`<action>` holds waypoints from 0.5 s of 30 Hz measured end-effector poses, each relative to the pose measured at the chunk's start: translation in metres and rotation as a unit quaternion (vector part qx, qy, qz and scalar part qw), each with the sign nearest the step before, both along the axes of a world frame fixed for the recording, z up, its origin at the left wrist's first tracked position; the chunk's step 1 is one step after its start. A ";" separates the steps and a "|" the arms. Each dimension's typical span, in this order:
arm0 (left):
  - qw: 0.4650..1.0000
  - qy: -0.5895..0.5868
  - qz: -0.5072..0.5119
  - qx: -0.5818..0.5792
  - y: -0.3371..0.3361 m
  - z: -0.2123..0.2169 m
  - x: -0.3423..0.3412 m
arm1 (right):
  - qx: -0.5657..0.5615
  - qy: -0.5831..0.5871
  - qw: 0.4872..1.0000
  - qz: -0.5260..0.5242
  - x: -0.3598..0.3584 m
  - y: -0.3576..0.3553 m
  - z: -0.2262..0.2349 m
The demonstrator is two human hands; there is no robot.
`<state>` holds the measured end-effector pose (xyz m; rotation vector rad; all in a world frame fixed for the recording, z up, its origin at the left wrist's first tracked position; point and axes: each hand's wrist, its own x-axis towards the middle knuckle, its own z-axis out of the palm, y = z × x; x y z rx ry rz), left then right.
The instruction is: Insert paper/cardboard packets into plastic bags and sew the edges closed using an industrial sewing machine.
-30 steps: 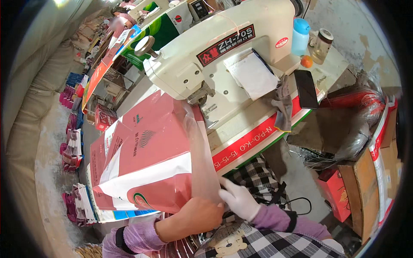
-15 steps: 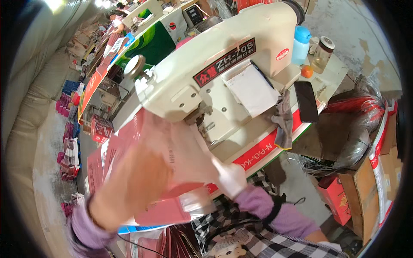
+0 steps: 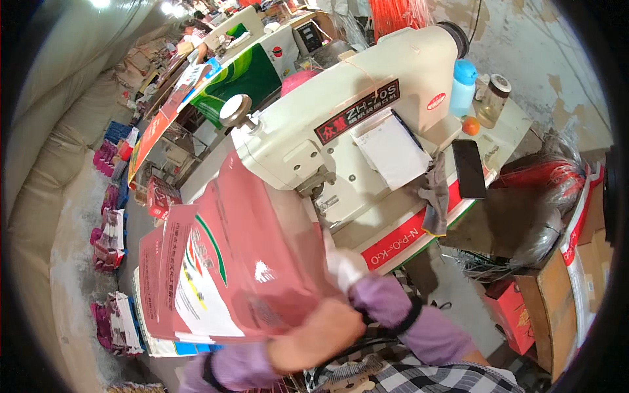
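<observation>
A dark red and white printed woven sack [image 3: 268, 242] lies flat across the bed of a cream sewing machine [image 3: 288, 150], its far edge tucked under the machine's head. My left hand [image 3: 321, 334], bare, is closed on the sack's near right corner, somewhat blurred. Just beyond it, my right hand [image 3: 346, 268] in a white glove grips the sack's right edge close to the table's front; its fingertips are smeared by motion. More sacks of the same print [image 3: 157, 275] lie in a pile beneath, at the left.
On the machine's base rests a white paper pad [image 3: 393, 152]. To the right are a grey cloth [image 3: 434, 196], a black phone [image 3: 466, 169], an orange fruit [image 3: 470, 126], a blue bottle [image 3: 462, 88] and a lidded jar [image 3: 493, 101]. Boxes [image 3: 511, 314] stand below right; sack bundles [image 3: 116, 321] line the left floor.
My left hand has moved right and nearer, from over the sack to its near right corner. The sack now lies spread with its printed face showing. My right hand stays by its right edge.
</observation>
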<state>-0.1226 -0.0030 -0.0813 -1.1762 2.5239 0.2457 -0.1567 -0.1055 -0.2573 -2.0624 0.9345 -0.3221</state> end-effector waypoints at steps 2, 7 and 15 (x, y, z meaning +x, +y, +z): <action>0.998 0.056 -0.031 -0.015 -0.017 -0.005 -0.017 | 0.007 0.150 0.989 -0.010 -0.041 0.027 0.037; 0.977 0.140 -0.074 -0.140 -0.056 0.025 0.103 | -0.096 0.124 0.987 0.035 -0.046 0.024 0.053; 0.981 0.175 0.080 0.028 -0.047 0.027 0.035 | -0.055 0.216 0.974 -0.024 0.060 -0.056 0.027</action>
